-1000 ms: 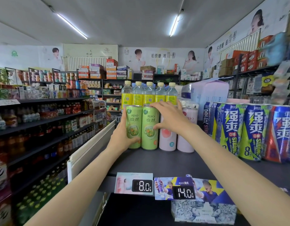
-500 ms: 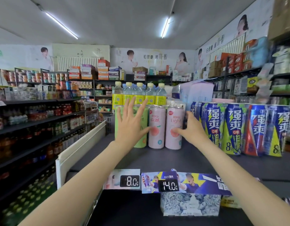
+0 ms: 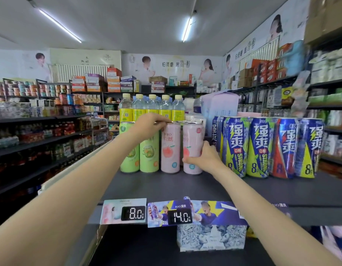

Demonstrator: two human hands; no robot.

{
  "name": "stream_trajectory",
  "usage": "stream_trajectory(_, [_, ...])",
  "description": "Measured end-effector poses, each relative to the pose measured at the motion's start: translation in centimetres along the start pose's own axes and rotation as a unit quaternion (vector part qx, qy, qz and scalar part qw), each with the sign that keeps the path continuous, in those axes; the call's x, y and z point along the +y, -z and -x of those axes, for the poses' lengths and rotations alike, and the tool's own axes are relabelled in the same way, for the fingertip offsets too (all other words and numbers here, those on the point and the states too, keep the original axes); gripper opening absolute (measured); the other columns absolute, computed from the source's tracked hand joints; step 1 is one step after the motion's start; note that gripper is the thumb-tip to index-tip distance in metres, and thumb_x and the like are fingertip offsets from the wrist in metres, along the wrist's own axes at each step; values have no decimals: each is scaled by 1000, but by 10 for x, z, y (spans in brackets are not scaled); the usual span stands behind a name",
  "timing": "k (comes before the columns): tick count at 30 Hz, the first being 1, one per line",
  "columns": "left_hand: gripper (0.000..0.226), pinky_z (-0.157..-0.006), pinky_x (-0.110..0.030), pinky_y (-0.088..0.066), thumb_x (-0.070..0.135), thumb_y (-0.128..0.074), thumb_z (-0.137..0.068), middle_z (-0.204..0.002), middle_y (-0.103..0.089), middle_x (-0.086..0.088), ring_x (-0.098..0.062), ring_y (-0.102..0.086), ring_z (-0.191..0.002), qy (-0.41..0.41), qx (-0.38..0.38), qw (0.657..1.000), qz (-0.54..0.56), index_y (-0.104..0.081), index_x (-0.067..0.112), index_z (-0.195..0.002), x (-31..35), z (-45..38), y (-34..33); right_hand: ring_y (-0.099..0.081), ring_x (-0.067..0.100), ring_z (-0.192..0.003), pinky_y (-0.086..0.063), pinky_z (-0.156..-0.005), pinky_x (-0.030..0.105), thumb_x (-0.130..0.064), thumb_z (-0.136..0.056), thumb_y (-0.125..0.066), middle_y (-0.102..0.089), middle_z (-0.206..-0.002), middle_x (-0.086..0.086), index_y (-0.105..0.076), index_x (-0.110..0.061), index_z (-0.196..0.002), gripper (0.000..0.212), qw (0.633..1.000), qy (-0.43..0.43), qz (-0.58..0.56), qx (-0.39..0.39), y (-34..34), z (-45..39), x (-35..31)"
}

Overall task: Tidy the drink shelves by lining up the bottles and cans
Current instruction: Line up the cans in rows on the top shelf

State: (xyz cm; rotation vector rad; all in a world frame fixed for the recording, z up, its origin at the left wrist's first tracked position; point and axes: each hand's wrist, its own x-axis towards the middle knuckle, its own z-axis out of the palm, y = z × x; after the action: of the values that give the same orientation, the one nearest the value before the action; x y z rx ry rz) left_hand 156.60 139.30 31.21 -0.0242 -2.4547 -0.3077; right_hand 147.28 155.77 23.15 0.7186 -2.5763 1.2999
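One head-worn wide-angle view, looking forward and slightly down along both outstretched forearms onto the dark shelf (image 3: 185,189) at about chest height. The cans stand near, at arm's reach; the shop aisle, far wall and ceiling lights fill the background, bowed at the edges by the lens

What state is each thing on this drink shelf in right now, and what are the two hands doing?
Two tall green cans: upright, side by side.
Two slim pink cans: upright, right of the green ones.
Big blue cans: upright, in a row.
Clear yellow-labelled bottles: upright, capped, behind.
Left hand: fingers curled over can tops.
Right hand: grips right pink can low.
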Motion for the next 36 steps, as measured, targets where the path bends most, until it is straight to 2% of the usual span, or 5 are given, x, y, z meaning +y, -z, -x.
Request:
stream_trajectory(5, [28, -88, -25, -40, 15, -51, -94, -124, -61, -8, -22, -55, -113, 10, 35, 999, 18, -62, 14, -121, 1, 3, -8, -52, 19, -109, -43, -95, 32, -7, -80, -67, -53, -130, 10, -43, -10, -125, 52, 981, -1, -187, -50, 5, 4, 0])
stream_trajectory(11, [28, -87, -24, -39, 16, -54, -93, -122, -62, -8, -21, -55, -112, 17, 62, 998, 17, -63, 12, -119, 0, 5, -10, -52, 24, -113, -41, -90, 31, -32, -69, -81, -52, -123, 8, -42, -9, -122, 70, 997, 43, -52, 26, -1, 3, 1])
stream_trajectory(15, [31, -85, -25, -39, 22, -55, -93, -118, -61, -7, -22, -55, -108, 11, 47, 999, -3, -61, 16, -122, -3, 2, -10, -54, 18, -115, -43, -99, 34, -15, -72, -78, -57, -125, 2, -41, -17, -130, 69, 990, 57, -111, -66, 6, 5, 5])
stream_trajectory(20, [50, -88, -29, -34, 32, -60, -88, -112, -48, -6, -22, -48, -104, -4, -8, 996, -85, -46, 26, -136, -6, 0, -13, -55, 19, -115, -44, -97, 31, -14, -74, -78, -58, -126, 3, -45, -14, -129, 64, 995, 65, -66, -43, 8, 8, 3])
stream_trajectory(36, [55, -113, -39, -11, 28, -59, -89, -133, -45, -7, -26, -34, -129, -16, 108, 991, -78, -40, 21, -140, -10, 19, -37, -48, 21, -124, -38, -107, 40, -10, -85, -65, -48, -139, 4, -31, -15, -140, 65, 993, 75, -48, -80, 3, 6, 6])
